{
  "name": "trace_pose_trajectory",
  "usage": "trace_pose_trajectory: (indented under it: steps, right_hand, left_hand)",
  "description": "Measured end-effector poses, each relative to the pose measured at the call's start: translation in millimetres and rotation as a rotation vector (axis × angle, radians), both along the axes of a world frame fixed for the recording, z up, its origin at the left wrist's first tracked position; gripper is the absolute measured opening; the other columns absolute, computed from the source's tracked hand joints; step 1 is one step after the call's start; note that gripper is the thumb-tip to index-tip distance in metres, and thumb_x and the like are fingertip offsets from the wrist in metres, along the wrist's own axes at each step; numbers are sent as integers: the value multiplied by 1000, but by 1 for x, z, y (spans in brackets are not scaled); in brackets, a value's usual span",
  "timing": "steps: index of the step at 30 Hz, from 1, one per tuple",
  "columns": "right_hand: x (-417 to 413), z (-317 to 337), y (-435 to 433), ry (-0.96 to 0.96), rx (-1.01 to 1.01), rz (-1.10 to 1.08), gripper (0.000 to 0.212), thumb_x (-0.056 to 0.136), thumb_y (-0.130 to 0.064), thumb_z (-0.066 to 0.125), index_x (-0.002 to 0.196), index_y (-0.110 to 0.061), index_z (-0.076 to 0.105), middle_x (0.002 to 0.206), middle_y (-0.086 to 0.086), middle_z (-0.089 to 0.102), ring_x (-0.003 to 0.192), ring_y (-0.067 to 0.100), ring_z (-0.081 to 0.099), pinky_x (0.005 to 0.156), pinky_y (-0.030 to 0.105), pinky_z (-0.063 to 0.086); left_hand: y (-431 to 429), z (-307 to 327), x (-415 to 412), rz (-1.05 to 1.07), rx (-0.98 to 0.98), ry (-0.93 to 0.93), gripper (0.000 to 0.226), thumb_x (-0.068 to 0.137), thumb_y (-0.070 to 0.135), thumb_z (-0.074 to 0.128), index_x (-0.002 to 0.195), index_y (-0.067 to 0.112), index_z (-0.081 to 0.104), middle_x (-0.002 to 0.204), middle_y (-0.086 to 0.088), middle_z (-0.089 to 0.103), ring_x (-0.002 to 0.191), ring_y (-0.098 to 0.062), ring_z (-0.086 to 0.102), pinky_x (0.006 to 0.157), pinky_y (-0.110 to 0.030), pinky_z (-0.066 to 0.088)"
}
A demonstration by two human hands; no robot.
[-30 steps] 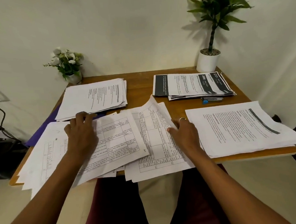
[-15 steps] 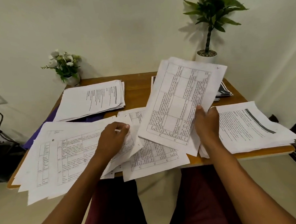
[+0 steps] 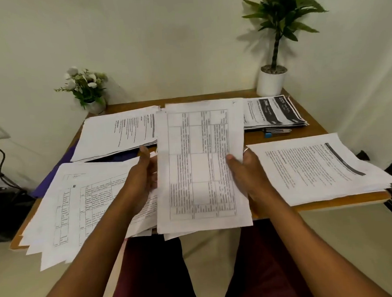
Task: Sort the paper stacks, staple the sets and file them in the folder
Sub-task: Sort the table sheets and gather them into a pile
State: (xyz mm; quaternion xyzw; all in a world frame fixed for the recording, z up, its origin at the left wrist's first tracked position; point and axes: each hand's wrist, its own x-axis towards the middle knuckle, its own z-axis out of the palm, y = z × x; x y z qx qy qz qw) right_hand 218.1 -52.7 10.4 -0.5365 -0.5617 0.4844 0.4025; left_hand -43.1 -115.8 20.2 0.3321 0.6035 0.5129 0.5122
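Both left hand [image 3: 140, 180] and right hand [image 3: 251, 177] pinch a gridded paper set [image 3: 200, 166] between fingers, print unreadable.

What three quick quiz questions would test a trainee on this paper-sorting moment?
1. True or false: the left hand and right hand both hold the white sheets printed with a table grid above the brown wooden table.
2. Which pile lies nearest the white cylindrical plant pot? A: the black-banded paper stack; B: the fanned grid sheets at the near left; C: the near-right text stack.
3. What colour is the flat folder showing beneath the far-left white paper stack?
Key: 1 true; 2 A; 3 purple.
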Motion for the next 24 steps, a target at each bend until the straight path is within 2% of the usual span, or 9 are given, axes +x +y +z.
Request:
trace_pose_trajectory:
  steps: [2, 6, 9, 12, 14, 16, 20, 22, 24]
  right_hand:
    - [-12, -3, -9, -30, -50, 74, 21, 99, -44, 57, 117, -33, 57, 114, -13, 71, 101, 10, 70, 88, 42, 60]
    - [-28, -4, -22, 11, -68, 183, 4, 104, -33, 55, 106, -35, 56, 107, -19, 69, 104, 10, 69, 82, 27, 57]
    - [-32, -6, -21, 314, -212, 274, 39, 105, -52, 39, 123, -29, 65, 119, 1, 74, 109, 23, 71, 91, 42, 58]
    - [-37, -10, -16, 444, -327, 173, 66, 102, -65, 27, 112, -15, 70, 101, 11, 75, 79, 23, 70, 61, 30, 52]
    - [-45, -14, -16, 207, -223, 126, 48, 104, -56, 42, 102, -17, 69, 94, 9, 73, 69, 17, 64, 56, 28, 47]
    - [-52, -18, -17, -131, -58, 150, 31, 99, -50, 57, 104, -21, 69, 103, 0, 72, 87, 14, 67, 69, 27, 51]
    - [-71, -10, -28, -542, 65, 230, 65, 86, -63, 68, 134, -19, 60, 122, -1, 68, 108, 18, 65, 90, 37, 55]
    - [-80, -8, -32, -628, 33, 264, 78, 81, -67, 70, 141, -20, 54, 131, 3, 66, 115, 22, 64, 94, 42, 55]
    - [-86, -4, -35, -672, -34, 327, 84, 79, -70, 71, 144, -21, 51, 138, 3, 62, 120, 24, 62, 97, 43, 54]
  left_hand:
    - [-5, 5, 0, -31, 69, -42, 64, 91, 72, 39, 133, 31, 63, 127, 4, 70, 116, -21, 67, 99, -42, 50]
    - [-14, 6, 4, 44, 98, 312, 36, 98, 44, 60, 129, 25, 63, 115, 6, 73, 106, -20, 69, 97, -50, 53]
    - [-20, -1, -3, 97, 78, 323, 32, 101, 31, 60, 131, 20, 64, 112, 5, 73, 102, -19, 69, 93, -47, 55]
    - [-23, -10, -20, 161, 65, 240, 31, 102, 29, 59, 131, 20, 63, 114, 5, 73, 106, -21, 68, 92, -43, 54]
    - [-23, -19, -33, 241, 66, 112, 27, 102, 23, 60, 128, 20, 66, 116, 0, 75, 110, -24, 69, 96, -43, 52]
    - [-23, -27, -40, 287, 52, 83, 25, 102, 20, 59, 126, 15, 67, 115, -9, 75, 103, -23, 71, 95, -42, 52]
    - [-23, -33, -42, 309, -21, 342, 25, 101, 33, 60, 113, 12, 69, 103, -9, 74, 95, -32, 70, 76, -34, 57]
    - [-25, -29, -35, 304, 33, 276, 17, 104, 20, 57, 117, 22, 66, 99, 7, 73, 92, -15, 69, 77, -24, 57]
    - [-25, -29, -33, 297, 60, 197, 26, 104, 16, 56, 127, 22, 65, 105, 12, 74, 95, -8, 71, 86, -29, 57]
